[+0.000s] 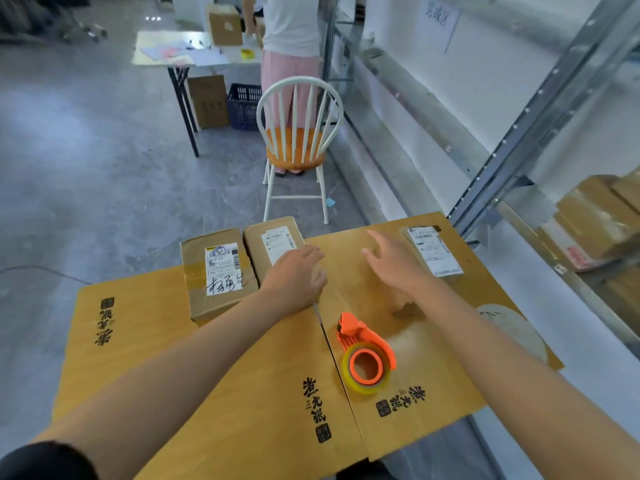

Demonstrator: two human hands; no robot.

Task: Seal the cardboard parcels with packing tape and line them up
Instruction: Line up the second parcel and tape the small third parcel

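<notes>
Two taped cardboard parcels stand side by side at the far left of the wooden tables: the left parcel (216, 275) with handwriting on its label, and the middle parcel (273, 242). My left hand (294, 277) rests on the near right part of the middle parcel, fingers bent over its edge. A third parcel (433, 254) with a white label lies at the far right. My right hand (391, 261) hovers open just left of it, fingers spread, holding nothing. An orange tape dispenser (365, 355) with clear tape lies on the table nearer to me.
The two wooden tables (242, 393) meet at a seam below my left hand. A white chair (298, 140) stands beyond them, with a person (291, 46) at another table further back. Metal shelving (519, 150) with boxes runs along the right.
</notes>
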